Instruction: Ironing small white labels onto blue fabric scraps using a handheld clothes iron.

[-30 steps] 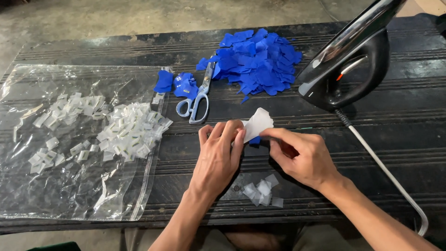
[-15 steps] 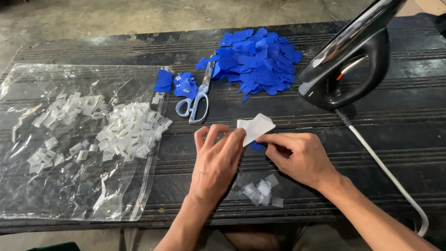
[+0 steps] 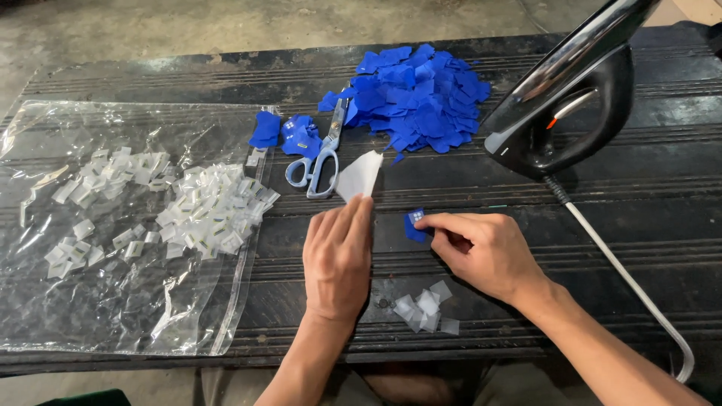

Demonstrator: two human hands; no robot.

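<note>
My left hand point(image 3: 338, 256) holds a thin white paper piece point(image 3: 359, 174) by its lower edge, fingers together. My right hand point(image 3: 481, 252) pinches a small blue fabric piece point(image 3: 414, 224) lying on the dark table point(image 3: 451, 188), just right of the left hand. Below both hands lies a small cluster of translucent white squares point(image 3: 425, 307). Light-blue-handled scissors point(image 3: 320, 162) rest just above the left hand.
A heap of blue fabric pieces point(image 3: 417, 98) lies at the back centre, with a few more point(image 3: 282, 131) beside the scissors. A clear plastic bag point(image 3: 113, 225) with several small white packets covers the left. A black iron point(image 3: 571, 113) stands at right, its cord point(image 3: 632, 286) trailing down.
The hands have parted: the left now holds the white paper alone, shifted left and up, while the right has dropped to the blue piece on the table.
</note>
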